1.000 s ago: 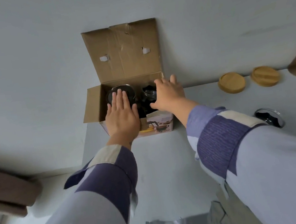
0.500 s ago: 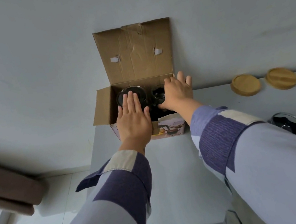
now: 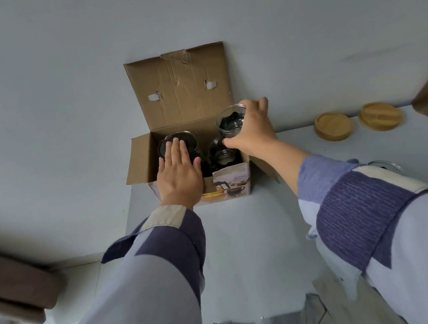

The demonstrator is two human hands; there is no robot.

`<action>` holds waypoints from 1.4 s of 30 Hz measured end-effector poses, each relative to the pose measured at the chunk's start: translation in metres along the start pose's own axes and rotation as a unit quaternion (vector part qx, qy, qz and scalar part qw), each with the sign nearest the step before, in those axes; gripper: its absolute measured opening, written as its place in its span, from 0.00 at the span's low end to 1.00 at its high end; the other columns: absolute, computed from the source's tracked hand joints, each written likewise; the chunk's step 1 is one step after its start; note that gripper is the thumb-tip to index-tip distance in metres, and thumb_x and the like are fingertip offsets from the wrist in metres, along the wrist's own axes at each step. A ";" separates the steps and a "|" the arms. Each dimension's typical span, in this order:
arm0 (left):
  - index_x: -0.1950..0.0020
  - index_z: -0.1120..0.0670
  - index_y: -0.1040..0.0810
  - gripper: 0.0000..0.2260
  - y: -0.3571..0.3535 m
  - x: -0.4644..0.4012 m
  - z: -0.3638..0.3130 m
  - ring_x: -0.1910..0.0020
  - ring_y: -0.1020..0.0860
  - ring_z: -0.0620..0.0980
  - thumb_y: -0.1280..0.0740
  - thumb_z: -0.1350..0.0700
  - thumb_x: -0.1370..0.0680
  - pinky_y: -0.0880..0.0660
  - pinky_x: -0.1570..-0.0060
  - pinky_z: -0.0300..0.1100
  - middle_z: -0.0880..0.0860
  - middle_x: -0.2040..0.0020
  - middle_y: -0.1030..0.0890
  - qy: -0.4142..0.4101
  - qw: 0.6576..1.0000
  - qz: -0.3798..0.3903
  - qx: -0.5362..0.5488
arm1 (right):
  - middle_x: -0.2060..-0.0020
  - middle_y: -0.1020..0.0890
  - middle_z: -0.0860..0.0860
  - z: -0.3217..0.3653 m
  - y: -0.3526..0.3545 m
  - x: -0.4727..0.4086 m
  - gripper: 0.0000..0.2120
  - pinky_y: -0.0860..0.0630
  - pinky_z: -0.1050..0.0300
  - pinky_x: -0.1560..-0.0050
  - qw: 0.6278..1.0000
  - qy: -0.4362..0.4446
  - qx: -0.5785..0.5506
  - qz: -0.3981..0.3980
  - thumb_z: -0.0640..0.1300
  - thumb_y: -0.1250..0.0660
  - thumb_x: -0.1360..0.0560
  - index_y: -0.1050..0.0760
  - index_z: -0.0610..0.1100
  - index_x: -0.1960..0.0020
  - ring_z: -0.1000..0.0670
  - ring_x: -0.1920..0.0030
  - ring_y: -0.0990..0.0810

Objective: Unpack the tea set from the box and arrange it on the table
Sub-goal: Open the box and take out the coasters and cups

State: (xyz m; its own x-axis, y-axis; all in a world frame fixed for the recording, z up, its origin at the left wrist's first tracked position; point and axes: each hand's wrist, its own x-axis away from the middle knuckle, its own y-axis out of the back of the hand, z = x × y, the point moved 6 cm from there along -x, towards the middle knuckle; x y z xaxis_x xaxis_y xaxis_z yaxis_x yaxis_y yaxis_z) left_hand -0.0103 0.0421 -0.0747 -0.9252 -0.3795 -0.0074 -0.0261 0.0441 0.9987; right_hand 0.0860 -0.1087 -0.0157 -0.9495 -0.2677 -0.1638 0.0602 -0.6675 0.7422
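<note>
The cardboard box [image 3: 198, 177] sits at the far left corner of the white table [image 3: 247, 240], pushed up against the wall, its lid flap standing upright behind it so the mouth is free to reach into. The left hand [image 3: 179, 174] lies flat, fingers straight and together, across the near rim of the box with its fingertips resting on the dark round-topped piece [image 3: 176, 142] in the left compartment; this looks like a steadying hold, keeping the light carton and its contents from rising while something is drawn out beside it. The right hand [image 3: 251, 130] has its fingers and thumb curled round a small glass cup [image 3: 230, 124], which is clear of the box rim, above the right compartment and tilted a little toward the camera. More dark glassware [image 3: 223, 154] remains below it in that compartment, though the shadow inside is too deep to tell exactly what pieces these are. Both arms are stretched well forward, the right forearm angled up and inward over the box's right side, wrist bent so the grip comes at the cup from its right side. Along the wall to the right lie two round wooden coasters [image 3: 333, 126], apart from each other, and a glass piece [image 3: 384, 164] shows just past the right sleeve, so unpacking seems partly done.
</note>
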 end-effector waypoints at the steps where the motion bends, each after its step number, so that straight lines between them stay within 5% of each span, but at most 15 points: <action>1: 0.21 0.57 0.56 0.27 0.003 -0.001 0.000 0.22 0.59 0.52 0.58 0.45 0.17 0.57 0.24 0.49 0.54 0.21 0.56 -0.002 1.000 0.010 -0.003 | 0.36 0.38 0.44 -0.006 0.007 0.003 0.39 0.27 0.57 0.42 1.000 -0.004 -0.010 -0.003 0.46 0.21 0.38 0.37 0.41 0.33 0.45 0.41 0.27; 11: 0.22 0.56 0.46 0.24 0.041 0.029 -0.112 0.22 0.53 0.49 0.54 0.49 0.17 0.57 0.24 0.48 0.53 0.21 0.47 -0.087 0.992 -0.085 0.033 | 0.35 0.29 0.44 -0.108 0.089 0.042 0.42 0.28 0.52 0.37 0.993 -0.095 -0.061 -0.027 0.46 0.22 0.38 0.39 0.41 0.30 0.44 0.36 0.27; 26: 0.22 0.59 0.59 0.29 -0.103 0.114 -0.276 0.22 0.59 0.51 0.51 0.48 0.17 0.55 0.24 0.49 0.54 0.21 0.59 -0.102 0.972 0.207 0.052 | 0.35 0.28 0.45 -0.306 0.192 0.100 0.41 0.30 0.54 0.39 0.975 -0.206 -0.060 -0.055 0.47 0.21 0.38 0.37 0.42 0.31 0.45 0.35 0.28; 42: 0.24 0.59 0.66 0.30 -0.130 0.113 -0.281 0.24 0.65 0.53 0.55 0.46 0.17 0.58 0.24 0.51 0.56 0.23 0.67 -0.082 0.970 0.227 -0.015 | 0.36 0.27 0.45 -0.391 0.182 0.103 0.44 0.29 0.54 0.38 0.967 -0.222 -0.086 -0.084 0.47 0.19 0.41 0.38 0.41 0.31 0.45 0.37 0.26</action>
State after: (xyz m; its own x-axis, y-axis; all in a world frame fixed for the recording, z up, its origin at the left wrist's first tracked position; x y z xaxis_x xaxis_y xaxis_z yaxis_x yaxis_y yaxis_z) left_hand -0.0055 -0.2665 -0.1908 -0.8868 -0.1758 0.4275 0.4065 0.1439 0.9023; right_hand 0.1195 -0.5294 -0.1510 -0.9866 0.1545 0.0514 -0.0926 -0.7920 0.6034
